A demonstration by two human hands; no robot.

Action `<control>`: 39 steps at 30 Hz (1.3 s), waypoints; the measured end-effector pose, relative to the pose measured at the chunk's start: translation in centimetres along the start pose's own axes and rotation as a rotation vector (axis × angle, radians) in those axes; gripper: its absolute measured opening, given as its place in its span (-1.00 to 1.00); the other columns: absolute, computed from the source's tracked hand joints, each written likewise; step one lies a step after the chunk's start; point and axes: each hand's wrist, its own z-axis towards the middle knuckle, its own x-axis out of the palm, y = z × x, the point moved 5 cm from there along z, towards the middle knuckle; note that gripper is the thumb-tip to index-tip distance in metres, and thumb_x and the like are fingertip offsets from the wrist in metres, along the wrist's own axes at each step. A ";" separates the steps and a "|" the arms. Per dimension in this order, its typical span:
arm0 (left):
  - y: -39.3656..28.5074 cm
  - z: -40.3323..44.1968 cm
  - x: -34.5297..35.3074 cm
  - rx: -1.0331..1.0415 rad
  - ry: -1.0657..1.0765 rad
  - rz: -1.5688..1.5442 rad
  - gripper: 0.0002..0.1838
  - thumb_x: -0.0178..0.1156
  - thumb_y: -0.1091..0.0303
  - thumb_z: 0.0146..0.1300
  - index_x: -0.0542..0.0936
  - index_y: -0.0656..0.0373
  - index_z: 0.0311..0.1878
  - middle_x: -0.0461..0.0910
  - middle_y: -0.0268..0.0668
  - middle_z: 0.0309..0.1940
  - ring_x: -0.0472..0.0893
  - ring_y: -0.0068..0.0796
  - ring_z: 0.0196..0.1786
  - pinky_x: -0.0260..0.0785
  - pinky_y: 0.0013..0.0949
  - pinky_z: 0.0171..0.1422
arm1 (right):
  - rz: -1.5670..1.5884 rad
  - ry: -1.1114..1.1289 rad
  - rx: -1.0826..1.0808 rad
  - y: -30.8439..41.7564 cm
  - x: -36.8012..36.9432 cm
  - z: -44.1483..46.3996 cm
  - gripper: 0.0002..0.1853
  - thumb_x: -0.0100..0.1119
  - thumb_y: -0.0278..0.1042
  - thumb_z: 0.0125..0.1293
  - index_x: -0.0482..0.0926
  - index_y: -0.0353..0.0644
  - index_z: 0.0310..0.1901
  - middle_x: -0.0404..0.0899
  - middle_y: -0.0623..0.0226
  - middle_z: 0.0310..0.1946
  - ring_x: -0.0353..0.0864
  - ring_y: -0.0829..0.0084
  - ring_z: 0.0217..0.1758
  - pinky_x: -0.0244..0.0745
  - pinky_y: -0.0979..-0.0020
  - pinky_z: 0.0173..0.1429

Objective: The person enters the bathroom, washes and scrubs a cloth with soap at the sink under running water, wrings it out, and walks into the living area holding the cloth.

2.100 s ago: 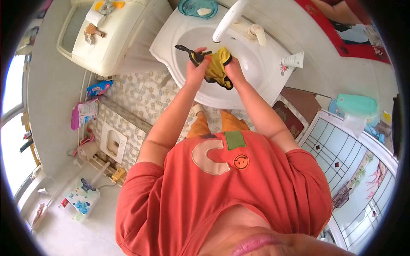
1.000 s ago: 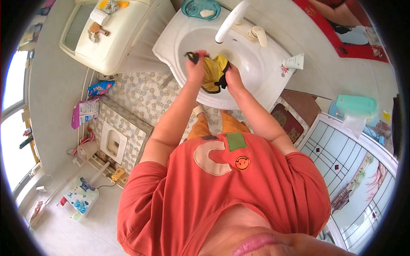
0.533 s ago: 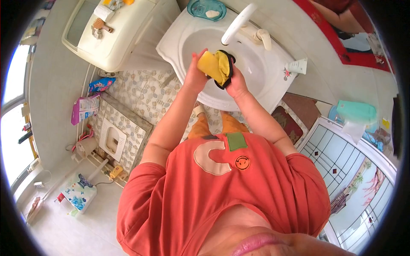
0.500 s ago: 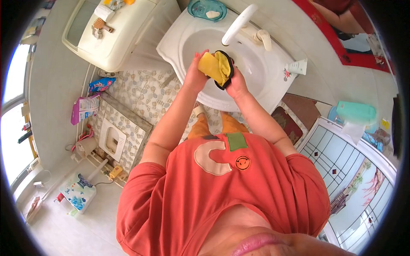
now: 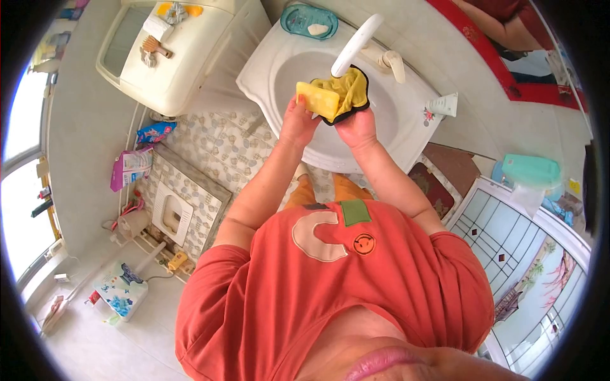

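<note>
A yellow cloth with a black edge (image 5: 353,89) is spread over the sink basin (image 5: 387,127), under the white faucet (image 5: 358,46). My right hand (image 5: 298,122) grips a yellow block, like a bar of soap (image 5: 319,100), which lies against the cloth's left side. From below, my left hand (image 5: 357,127) holds the cloth near its black edge. Both hands are over the front half of the basin, a short gap apart.
A teal soap dish (image 5: 309,21) with a white bar sits at the sink's back left corner. A white tube (image 5: 443,105) stands at the right edge. The washing machine (image 5: 178,57) on the left carries a brush (image 5: 156,47). A red-framed mirror (image 5: 508,79) hangs at upper right.
The cloth has been opened out wider and moved up and right, towards the faucet. The yellow block, earlier upright beside it, now lies more sideways and shows more of its face.
</note>
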 end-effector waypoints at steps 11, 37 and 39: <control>-9.0 11.2 5.0 0.188 -0.143 -0.003 -0.66 -0.30 0.35 0.52 0.28 0.11 0.27 0.36 -0.12 0.24 0.41 -0.03 0.28 0.28 0.17 0.35 | 0.056 -0.039 -0.050 4.4 1.2 -1.1 -0.57 0.00 -0.10 0.40 0.38 -0.04 0.24 0.41 0.31 0.22 0.39 0.18 0.25 0.33 -0.04 0.27; 5.0 1.3 -0.5 -0.265 0.176 -0.028 -0.42 -0.03 -0.21 0.34 0.42 0.00 0.23 0.40 -0.25 0.27 0.39 -0.13 0.29 0.36 0.00 0.24 | -0.438 -0.186 0.046 1.9 -3.9 -2.2 -0.63 -0.05 -0.33 0.39 0.40 -0.18 0.20 0.50 0.23 0.10 0.51 0.38 0.12 0.45 0.43 0.13; 4.4 2.4 -1.3 -0.201 0.067 0.110 -0.51 -0.05 -0.10 0.40 0.42 0.00 0.22 0.42 -0.29 0.25 0.37 -0.20 0.31 0.31 -0.05 0.31 | -0.943 -0.167 0.056 0.9 -4.5 -2.9 -0.62 -0.01 -0.33 0.35 0.41 -0.13 0.19 0.47 0.17 0.14 0.47 0.29 0.19 0.44 0.36 0.15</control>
